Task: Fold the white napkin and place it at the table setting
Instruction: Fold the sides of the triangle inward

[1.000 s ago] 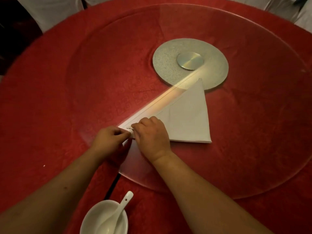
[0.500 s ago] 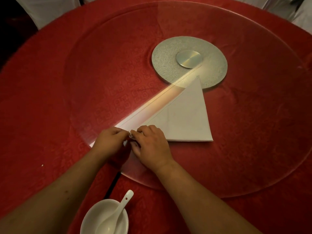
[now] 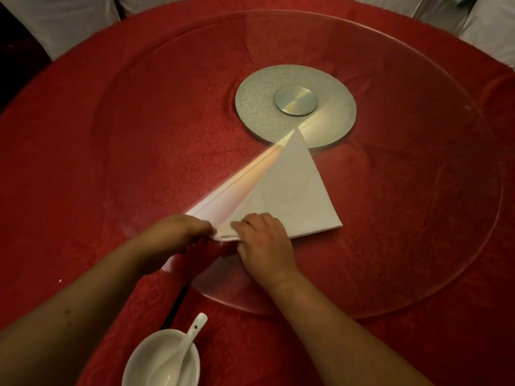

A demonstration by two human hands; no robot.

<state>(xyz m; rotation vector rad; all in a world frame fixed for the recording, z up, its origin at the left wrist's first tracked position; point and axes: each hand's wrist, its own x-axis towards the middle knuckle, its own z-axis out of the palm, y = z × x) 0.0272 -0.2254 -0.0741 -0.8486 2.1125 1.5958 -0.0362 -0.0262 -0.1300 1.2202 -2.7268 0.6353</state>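
Pinching the near corner of the white triangular cloth napkin [image 3: 289,190], your left hand [image 3: 178,232] and right hand [image 3: 264,240] both grip it on the clear glass turntable [image 3: 418,218]. Risk: smooth glass lets layers slide, skewing the fold.

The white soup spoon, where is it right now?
In the head view, the white soup spoon rests in the white bowl at the bottom edge, near the left forearm.

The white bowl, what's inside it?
A white spoon sits in the white bowl, its handle leaning over the rim. No food or liquid shows. The bowl's near part is cut off by the picture edge, so that bit stays unseen.
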